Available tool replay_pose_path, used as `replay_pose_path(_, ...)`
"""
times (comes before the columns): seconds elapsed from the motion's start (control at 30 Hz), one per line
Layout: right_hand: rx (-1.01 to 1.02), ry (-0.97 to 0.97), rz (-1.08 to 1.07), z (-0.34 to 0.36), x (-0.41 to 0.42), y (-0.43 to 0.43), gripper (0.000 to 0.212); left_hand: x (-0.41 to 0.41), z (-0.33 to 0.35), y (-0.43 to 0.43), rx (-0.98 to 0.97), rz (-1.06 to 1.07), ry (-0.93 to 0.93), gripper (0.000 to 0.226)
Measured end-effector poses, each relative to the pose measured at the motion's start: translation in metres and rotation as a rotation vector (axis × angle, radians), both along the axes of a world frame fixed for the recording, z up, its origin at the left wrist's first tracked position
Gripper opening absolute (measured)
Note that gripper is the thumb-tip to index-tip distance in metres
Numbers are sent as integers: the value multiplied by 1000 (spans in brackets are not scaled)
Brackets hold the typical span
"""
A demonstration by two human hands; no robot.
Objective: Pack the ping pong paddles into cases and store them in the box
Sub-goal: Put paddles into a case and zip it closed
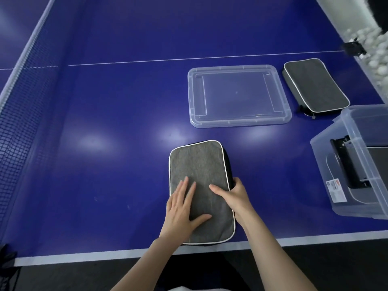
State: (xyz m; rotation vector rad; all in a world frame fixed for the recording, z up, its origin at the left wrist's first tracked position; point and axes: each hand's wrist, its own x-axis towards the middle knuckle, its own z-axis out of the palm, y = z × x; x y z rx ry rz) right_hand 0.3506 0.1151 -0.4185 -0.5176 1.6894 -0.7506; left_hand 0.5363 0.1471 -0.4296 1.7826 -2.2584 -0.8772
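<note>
paddle case [199, 175], grey with white piping and closed, lies flat at the near edge of the blue surface [126, 101], a little right of the middle.

at the far left a dark net [19, 101] with a pale top band runs away along the side of the surface. a thin white centre line [147, 60] crosses the blue from the net towards the right, and soft patches of light shine on the top. a white border marks the near edge, with dark floor [63, 276] below it.

the left hand [182, 206] rests flat on the near half of the paddle case, fingers [184, 183] straight and slightly spread, thumb out to the right. the right hand [235, 196] grips the right edge of the paddle case, thumb laid on the grey top and fingers curled down round the side.

further back and to the right a clear lid [239, 95] lies flat on the surface. just right of the lid is a second case [315, 85], closed and set at an angle. beyond it a black clamp [353, 48] sits on the far edge beside a heap of white balls [375, 49].

at the right edge stands the clear box [348, 133], open, with a label [336, 191] on its front wall; a dark and grey case shows through the wall inside.
</note>
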Motion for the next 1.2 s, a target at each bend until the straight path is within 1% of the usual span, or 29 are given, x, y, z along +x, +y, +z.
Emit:
replay_pose_path(0.07,-21,-58,-50,6,1,-1,71,4,9,-7,45,298,188,97)
replay_pose_path(0.1,-30,-91,-72,9,1,-1,69,7,14,-14,108,458,287,97)
replay_pose_path(0.13,-37,-128,-90,13,1,-1,70,9,20,-22,205,582,396,97)
replay_pose_path(0.17,-46,-166,-101,18,0,-1,73,13,26,-30,319,657,510,97)
replay_pose_path(0.23,-72,-219,-98,27,-2,-1,81,20,40,-45,503,691,705,92)
replay_pose_path(0.27,-89,-235,-87,31,-3,-1,83,23,47,-51,557,685,779,88)
replay_pose_path(0.37,-139,-277,-59,43,-5,-3,80,28,64,-63,610,670,928,77)
replay_pose_path(0.53,-198,-313,-41,58,-3,-6,66,32,84,-76,559,626,961,73)
replay_pose_path(0.67,-203,-318,-33,66,5,-8,65,40,93,-79,566,615,949,72)
replay_pose_path(0.77,-190,-313,-12,69,14,-10,63,48,96,-80,535,642,943,70)
replay_pose_path(0.93,-138,-319,13,73,31,-15,62,61,102,-81,370,662,874,60)
replay_pose_path(1.07,-126,-297,81,78,40,-20,69,73,108,-80,268,663,852,58)
replay_pose_path(1.17,-165,-266,115,85,43,-31,71,82,113,-81,182,665,838,57)
replay_pose_path(1.2,-197,-212,93,88,45,-36,67,85,116,-82,152,666,826,57)
